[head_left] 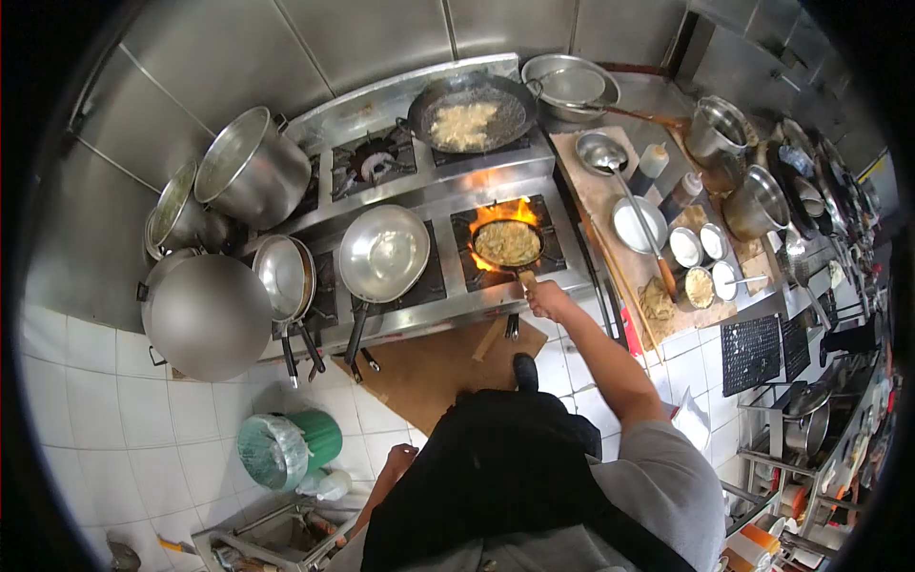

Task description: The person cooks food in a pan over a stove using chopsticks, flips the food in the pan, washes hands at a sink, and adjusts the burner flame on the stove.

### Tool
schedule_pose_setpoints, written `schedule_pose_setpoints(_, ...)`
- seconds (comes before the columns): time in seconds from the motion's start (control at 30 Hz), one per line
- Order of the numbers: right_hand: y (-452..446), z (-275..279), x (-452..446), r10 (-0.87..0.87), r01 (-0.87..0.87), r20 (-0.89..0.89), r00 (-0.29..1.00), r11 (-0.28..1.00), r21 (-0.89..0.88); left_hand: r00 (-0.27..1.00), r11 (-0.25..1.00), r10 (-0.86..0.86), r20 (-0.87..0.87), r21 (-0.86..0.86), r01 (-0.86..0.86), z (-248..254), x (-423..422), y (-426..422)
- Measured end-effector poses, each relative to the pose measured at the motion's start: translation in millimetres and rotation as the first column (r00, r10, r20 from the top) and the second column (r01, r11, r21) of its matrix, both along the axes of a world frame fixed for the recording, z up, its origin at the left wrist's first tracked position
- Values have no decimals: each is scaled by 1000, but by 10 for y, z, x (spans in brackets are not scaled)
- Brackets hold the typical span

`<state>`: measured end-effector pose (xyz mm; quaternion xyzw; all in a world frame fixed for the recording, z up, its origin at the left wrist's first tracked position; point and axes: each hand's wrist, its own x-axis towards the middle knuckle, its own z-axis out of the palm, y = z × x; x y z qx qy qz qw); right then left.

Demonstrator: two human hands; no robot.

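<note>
My right hand point(548, 300) is closed around the handle of a small frying pan point(508, 245). This pan sits over a front burner on the right of the stove, and orange flames point(481, 214) rise around its rim. Browned, lumpy food fills it. Low beside my black apron point(467, 467) hangs my left hand point(399, 459), away from the stove; its fingers are too small and partly hidden to make out. Behind the small pan, a large dark wok point(515, 129) holds pale pieces of food in bubbling liquid. An unused-looking silver frying pan point(384, 253) rests left of the flames.
Large pots point(250, 167) and more pans point(283, 276) crowd the stove's left. On the right, a board-covered counter point(610, 200) carries a ladle point(648, 224), sauce bottles point(651, 164) and small bowls point(685, 246). A green bin point(319, 440) stands on the tiled floor.
</note>
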<state>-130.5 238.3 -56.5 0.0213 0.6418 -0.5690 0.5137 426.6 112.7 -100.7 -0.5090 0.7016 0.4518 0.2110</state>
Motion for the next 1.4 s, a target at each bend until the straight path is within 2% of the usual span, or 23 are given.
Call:
schedule_pose_setpoints(0.07,79,476,-190,40,-39,87,995,999,-11,999,999,-41,19,-6,42,-145,-59,-91)
schedule_pose_setpoints(0.13,153,1052,-396,79,-79,140,987,997,-3,984,987,-147,-104,-88,138,-413,-16,-218)
schedule_pose_setpoints(0.17,214,1627,-389,229,-227,-112,967,973,32,966,975,-199,-162,-130,179,-509,-43,-245)
schedule_pose_setpoints(0.2,187,1767,-521,179,-182,-267,947,983,15,978,998,11,-210,55,1,-318,-140,-206)
schedule_pose_setpoints(0.23,161,2281,-526,141,-148,-286,948,989,-2,979,997,-72,-191,24,78,-268,-172,-226)
schedule_pose_setpoints(0.3,142,3144,-495,98,-173,-564,820,982,-81,960,971,-237,-152,-56,231,-228,-232,-336)
schedule_pose_setpoints(0.37,26,3828,-550,-32,-103,-657,753,981,-166,984,986,-167,-65,-42,164,-103,-251,-295)
schedule_pose_setpoints(0.43,-109,4389,-640,-152,-127,-746,648,944,-303,981,979,-192,-32,-69,190,-863,-74,-411)
schedule_pose_setpoints(0.53,-481,4669,-1170,-329,-214,-820,468,858,-467,989,988,-144,11,-58,145,-857,-166,-447)
schedule_pose_setpoints(0.57,-597,4669,-1334,-370,-220,-844,387,852,-474,992,991,-128,1,-36,128,-810,-220,-456)
schedule_pose_setpoints(0.63,-680,4545,-1441,-368,-191,-846,387,865,-464,994,995,-104,-25,-14,103,-726,-278,-472)
schedule_pose_setpoints(0.67,-661,4369,-1447,-340,-138,-814,470,883,-449,994,995,-96,-44,-7,95,-705,-278,-464)
schedule_pose_setpoints(0.73,-396,3883,-1250,-267,-149,-786,557,900,-411,993,997,-83,-88,0,83,-677,-287,-469)
schedule_pose_setpoints(0.77,-265,3648,-1094,-216,-75,-720,660,934,-348,991,997,-77,-109,2,78,-668,-259,-443)
schedule_pose_setpoints(0.83,34,3248,-626,-157,-40,-688,709,964,-262,989,997,-73,-131,14,75,-663,-165,-367)
schedule_pose_setpoints(0.9,321,2894,-175,-73,-15,-490,869,985,-174,985,995,-92,-143,21,96,-659,-46,-302)
schedule_pose_setpoints(0.97,538,2387,283,-10,-38,-413,911,994,-107,982,993,-112,-151,17,116,-636,105,-256)
schedule_pose_setpoints(1.07,822,1574,809,52,-54,-121,991,998,-16,983,989,-133,-130,44,140,-540,464,-197)
schedule_pose_setpoints(1.13,905,1141,1073,57,-57,-16,998,998,8,989,991,-97,-113,84,107,-419,554,-227)
schedule_pose_setpoints(1.23,895,993,1200,55,-56,108,993,998,5,986,972,110,-122,222,-81,-158,363,-328)
schedule_pose_setpoints(1.3,775,966,1118,-5,10,172,985,999,-31,929,888,344,-138,368,-274,50,-5,-397)
schedule_pose_setpoints(1.33,700,1009,1068,16,-11,138,990,999,-36,884,831,445,-146,435,-346,159,-231,-442)
schedule_pose_setpoints(1.4,515,1178,892,54,-52,64,996,998,-26,820,817,459,-343,525,-238,247,-667,-493)
